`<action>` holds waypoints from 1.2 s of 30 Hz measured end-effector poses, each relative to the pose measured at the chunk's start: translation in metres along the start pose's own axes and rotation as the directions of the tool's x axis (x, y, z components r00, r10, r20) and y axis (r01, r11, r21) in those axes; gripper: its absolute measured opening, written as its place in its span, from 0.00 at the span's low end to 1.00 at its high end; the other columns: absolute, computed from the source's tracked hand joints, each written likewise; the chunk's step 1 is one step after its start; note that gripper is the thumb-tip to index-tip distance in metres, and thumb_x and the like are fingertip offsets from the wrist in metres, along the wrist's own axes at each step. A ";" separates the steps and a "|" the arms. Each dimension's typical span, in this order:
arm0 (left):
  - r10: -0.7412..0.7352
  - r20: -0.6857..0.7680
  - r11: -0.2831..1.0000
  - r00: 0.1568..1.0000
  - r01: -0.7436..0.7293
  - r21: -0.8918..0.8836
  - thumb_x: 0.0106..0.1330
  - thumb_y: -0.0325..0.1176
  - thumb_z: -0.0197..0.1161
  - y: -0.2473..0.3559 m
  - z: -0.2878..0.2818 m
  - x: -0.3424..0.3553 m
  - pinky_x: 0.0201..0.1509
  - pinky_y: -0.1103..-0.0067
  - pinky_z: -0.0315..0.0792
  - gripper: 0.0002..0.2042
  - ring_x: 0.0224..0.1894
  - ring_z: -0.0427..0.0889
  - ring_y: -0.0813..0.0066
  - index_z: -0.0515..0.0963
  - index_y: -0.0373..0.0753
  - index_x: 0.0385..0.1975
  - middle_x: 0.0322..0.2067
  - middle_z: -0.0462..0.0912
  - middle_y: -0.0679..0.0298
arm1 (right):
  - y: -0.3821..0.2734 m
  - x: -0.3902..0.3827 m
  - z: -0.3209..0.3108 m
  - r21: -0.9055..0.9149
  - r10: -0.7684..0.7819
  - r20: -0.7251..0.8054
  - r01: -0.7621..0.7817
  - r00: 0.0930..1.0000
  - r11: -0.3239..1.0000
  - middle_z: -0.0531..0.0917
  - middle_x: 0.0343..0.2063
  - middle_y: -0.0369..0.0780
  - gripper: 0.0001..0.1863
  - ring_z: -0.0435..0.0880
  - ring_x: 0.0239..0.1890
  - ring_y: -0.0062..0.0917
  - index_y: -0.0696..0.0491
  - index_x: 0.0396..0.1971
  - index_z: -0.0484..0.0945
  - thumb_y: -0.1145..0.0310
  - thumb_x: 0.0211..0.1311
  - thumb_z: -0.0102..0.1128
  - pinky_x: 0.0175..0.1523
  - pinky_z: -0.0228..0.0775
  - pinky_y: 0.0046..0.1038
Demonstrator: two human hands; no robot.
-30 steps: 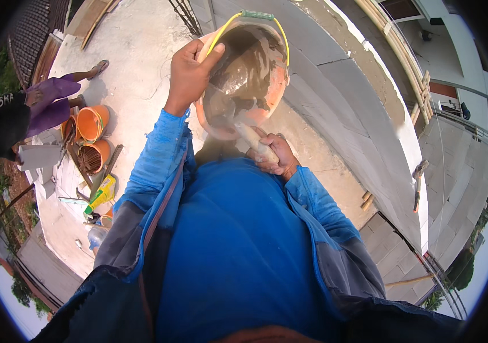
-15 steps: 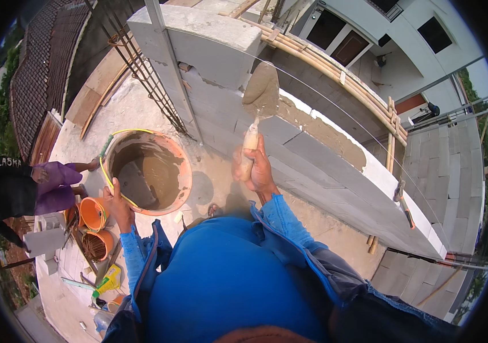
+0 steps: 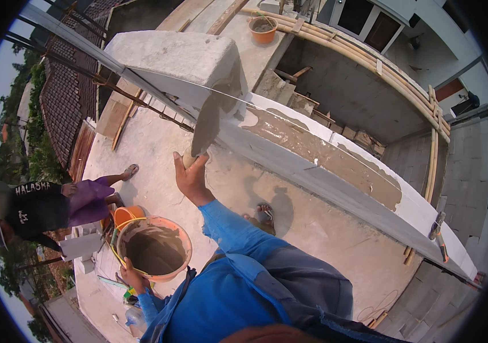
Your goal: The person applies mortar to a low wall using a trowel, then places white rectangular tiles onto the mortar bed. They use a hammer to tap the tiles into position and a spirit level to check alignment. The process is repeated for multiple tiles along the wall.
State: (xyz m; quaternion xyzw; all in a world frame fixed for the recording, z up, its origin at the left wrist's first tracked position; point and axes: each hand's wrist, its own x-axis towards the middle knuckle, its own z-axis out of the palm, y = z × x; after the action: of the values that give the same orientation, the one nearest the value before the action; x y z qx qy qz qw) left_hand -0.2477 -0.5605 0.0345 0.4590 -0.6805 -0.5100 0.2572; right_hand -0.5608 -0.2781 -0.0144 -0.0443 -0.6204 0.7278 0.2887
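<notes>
My right hand (image 3: 192, 178) is closed around the wooden handle of a trowel (image 3: 205, 124). The mortar-smeared blade stands on edge against the end of a raised light block (image 3: 169, 57) on the wall. Grey mortar (image 3: 233, 86) coats part of that block's end face. My left hand (image 3: 133, 276) is closed on the rim of an orange bucket (image 3: 185, 228), which has mortar inside and a yellow-green handle. A bed of wet mortar (image 3: 324, 155) runs along the top of the block wall (image 3: 421, 214).
A taut string (image 3: 290, 112) runs above the wall, where a hammer (image 3: 439, 237) lies farther along. Metal bars (image 3: 106, 81) slant beside the raised block. On the left stands another person (image 3: 44, 203) holding a grey block. A second orange bucket (image 3: 263, 31) sits beyond the wall by bamboo poles.
The trowel has swung left from over the wall to the raised block's end, its blade turned on edge. The bucket has moved nearer my body with my left hand. The view has shifted.
</notes>
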 end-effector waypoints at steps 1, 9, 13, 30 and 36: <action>-0.016 -0.038 1.000 0.999 0.016 0.003 0.76 0.43 0.69 -0.007 -0.003 -0.008 0.32 0.79 0.71 0.15 0.28 0.74 0.82 0.73 0.42 0.33 0.28 0.75 0.71 | -0.006 -0.011 -0.013 0.000 0.009 0.032 -0.009 0.999 1.000 0.73 0.43 0.48 0.28 0.75 0.43 0.33 0.60 0.56 0.53 0.70 0.74 0.67 0.50 0.70 0.41; -0.108 0.007 0.988 0.994 0.108 -0.109 0.76 0.45 0.68 -0.016 0.020 -0.068 0.35 0.74 0.79 0.16 0.31 0.82 0.74 0.75 0.38 0.37 0.31 0.81 0.63 | -0.070 0.064 0.022 0.066 0.024 -0.031 -0.022 0.999 0.998 0.69 0.51 0.55 0.33 0.72 0.53 0.40 0.63 0.65 0.47 0.67 0.79 0.61 0.62 0.66 0.43; -0.087 0.016 0.989 0.996 0.088 -0.120 0.76 0.44 0.68 0.003 0.047 -0.081 0.36 0.75 0.79 0.15 0.31 0.81 0.76 0.73 0.40 0.35 0.30 0.80 0.66 | -0.063 -0.022 0.010 0.168 0.204 0.241 -0.248 0.949 0.954 0.68 0.55 0.59 0.32 0.71 0.59 0.44 0.62 0.66 0.49 0.70 0.77 0.60 0.64 0.64 0.45; -0.066 0.141 0.996 0.988 0.075 -0.057 0.79 0.40 0.65 -0.051 0.014 -0.072 0.41 0.78 0.77 0.11 0.35 0.81 0.78 0.78 0.38 0.42 0.34 0.80 0.68 | -0.089 0.067 -0.049 0.812 0.346 0.503 -0.570 0.792 0.122 0.70 0.18 0.37 0.36 0.69 0.13 0.26 0.47 0.38 0.71 0.26 0.77 0.35 0.19 0.65 0.33; 0.000 0.253 0.991 0.967 0.033 -0.128 0.76 0.36 0.67 -0.071 -0.021 -0.054 0.41 0.78 0.77 0.09 0.34 0.79 0.80 0.75 0.40 0.38 0.32 0.78 0.69 | -0.094 0.005 -0.074 0.721 0.468 0.615 -0.693 0.635 -0.007 0.68 0.18 0.33 0.30 0.65 0.12 0.20 0.46 0.36 0.71 0.32 0.80 0.38 0.17 0.58 0.26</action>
State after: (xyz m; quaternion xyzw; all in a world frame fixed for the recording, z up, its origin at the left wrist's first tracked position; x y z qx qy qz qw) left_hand -0.1809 -0.5259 -0.0176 0.3781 -0.6689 -0.6100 0.1936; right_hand -0.5000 -0.2049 0.0574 -0.0516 -0.0241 0.9890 -0.1364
